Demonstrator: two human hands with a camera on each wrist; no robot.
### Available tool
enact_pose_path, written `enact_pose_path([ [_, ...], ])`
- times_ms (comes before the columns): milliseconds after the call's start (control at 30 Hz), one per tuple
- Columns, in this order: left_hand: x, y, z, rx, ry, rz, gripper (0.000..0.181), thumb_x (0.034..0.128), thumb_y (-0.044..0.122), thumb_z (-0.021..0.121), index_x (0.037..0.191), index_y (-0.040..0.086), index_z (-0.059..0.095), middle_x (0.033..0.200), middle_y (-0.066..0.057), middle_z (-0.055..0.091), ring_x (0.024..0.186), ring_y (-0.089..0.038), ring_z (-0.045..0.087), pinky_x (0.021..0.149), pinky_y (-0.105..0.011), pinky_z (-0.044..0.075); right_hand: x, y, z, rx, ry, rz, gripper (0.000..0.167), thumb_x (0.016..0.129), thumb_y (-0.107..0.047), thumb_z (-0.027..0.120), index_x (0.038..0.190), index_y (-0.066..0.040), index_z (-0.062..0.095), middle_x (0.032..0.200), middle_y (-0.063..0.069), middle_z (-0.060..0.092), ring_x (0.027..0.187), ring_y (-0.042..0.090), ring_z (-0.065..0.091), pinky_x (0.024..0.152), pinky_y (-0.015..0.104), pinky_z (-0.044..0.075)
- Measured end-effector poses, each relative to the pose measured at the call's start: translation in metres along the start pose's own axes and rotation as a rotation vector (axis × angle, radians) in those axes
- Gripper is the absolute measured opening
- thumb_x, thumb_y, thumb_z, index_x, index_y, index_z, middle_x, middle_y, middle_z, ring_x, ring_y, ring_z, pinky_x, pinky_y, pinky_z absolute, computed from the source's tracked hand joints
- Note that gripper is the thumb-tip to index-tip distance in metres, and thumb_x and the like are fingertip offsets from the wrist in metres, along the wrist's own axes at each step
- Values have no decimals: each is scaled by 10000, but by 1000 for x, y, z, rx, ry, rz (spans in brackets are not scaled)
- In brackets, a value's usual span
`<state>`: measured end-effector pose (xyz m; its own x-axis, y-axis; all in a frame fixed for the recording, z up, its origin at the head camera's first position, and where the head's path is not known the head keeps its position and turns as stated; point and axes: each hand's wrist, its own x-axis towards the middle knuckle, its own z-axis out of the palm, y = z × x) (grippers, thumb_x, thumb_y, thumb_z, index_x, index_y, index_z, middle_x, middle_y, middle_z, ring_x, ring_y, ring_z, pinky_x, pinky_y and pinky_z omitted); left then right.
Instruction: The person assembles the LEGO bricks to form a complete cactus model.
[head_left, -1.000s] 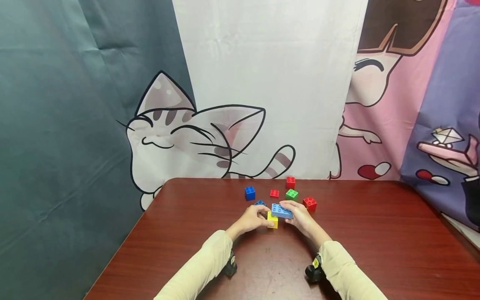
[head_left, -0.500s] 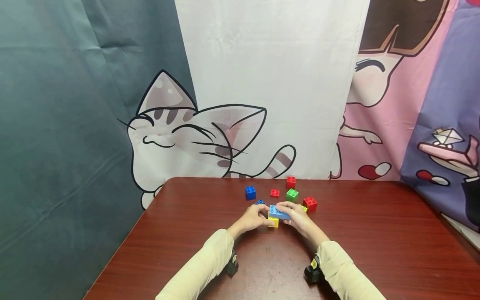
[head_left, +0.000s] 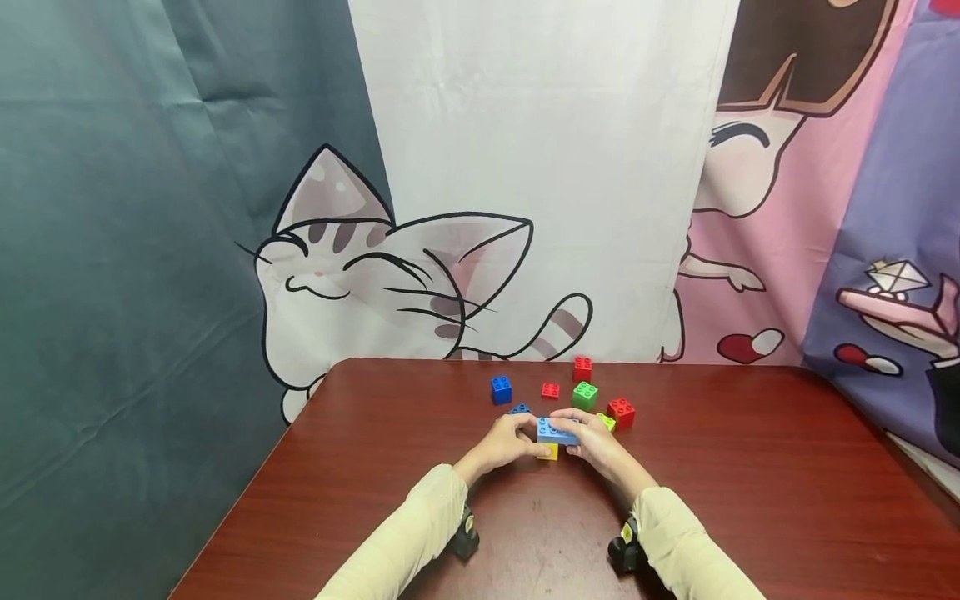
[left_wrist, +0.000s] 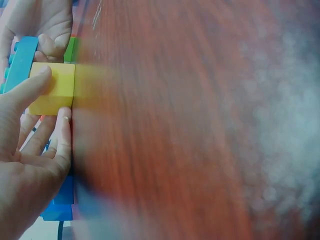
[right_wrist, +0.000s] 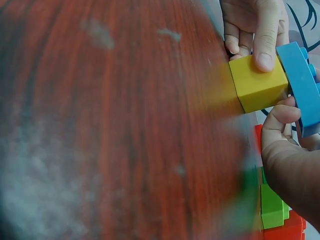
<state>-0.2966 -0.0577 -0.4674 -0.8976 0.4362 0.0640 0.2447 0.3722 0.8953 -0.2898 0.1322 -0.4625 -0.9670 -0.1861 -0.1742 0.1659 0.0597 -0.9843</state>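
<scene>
Near the middle of the table, my left hand (head_left: 504, 443) pinches a yellow toy brick (left_wrist: 59, 87), thumb on its near face. My right hand (head_left: 597, 439) grips a longer light blue brick (head_left: 555, 432) by its right part. The blue brick lies over the top of the yellow one and sticks out to the right. In the right wrist view the blue brick (right_wrist: 301, 87) looks slightly tilted against the yellow brick (right_wrist: 257, 84); I cannot tell whether their studs are joined. The yellow brick rests on the table.
Behind the hands lie a blue brick (head_left: 501, 390), a partly hidden darker blue brick (head_left: 519, 409), a flat red brick (head_left: 551, 391), a green brick (head_left: 585, 395), a lime brick (head_left: 606, 422) and two red bricks (head_left: 582, 368). A printed curtain hangs behind the table (head_left: 405, 450).
My right hand has brought the light blue brick left and down over the yellow one. The lime brick has come into view behind my right hand. My left hand stays nearly still.
</scene>
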Motion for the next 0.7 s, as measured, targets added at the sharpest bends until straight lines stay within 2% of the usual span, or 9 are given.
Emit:
enact_pose_path([
  [233,1,1,0,17,-9,-21,340,811,146,793,1103,30,662,984,-94,674,737,-76,634,680,-185,526,0,-1,-1,-49,2,0,380,965,-288,578,1239,-25,586,1104,80,591,904,161,531,704,229,485],
  [467,-1,-1,0,-4,13,-22,329,804,132,797,1078,11,662,959,-121,681,696,-69,604,631,-161,485,-1,-2,2,-119,16,6,329,960,-297,581,1186,-59,612,1144,118,567,944,198,502,699,249,473],
  [700,0,-1,1,-20,14,-9,291,796,105,797,1025,2,649,943,-141,680,676,-67,587,609,-169,465,-3,-1,5,-181,106,-23,302,920,-274,636,1094,-28,655,1127,166,590,935,225,543,706,284,517],
])
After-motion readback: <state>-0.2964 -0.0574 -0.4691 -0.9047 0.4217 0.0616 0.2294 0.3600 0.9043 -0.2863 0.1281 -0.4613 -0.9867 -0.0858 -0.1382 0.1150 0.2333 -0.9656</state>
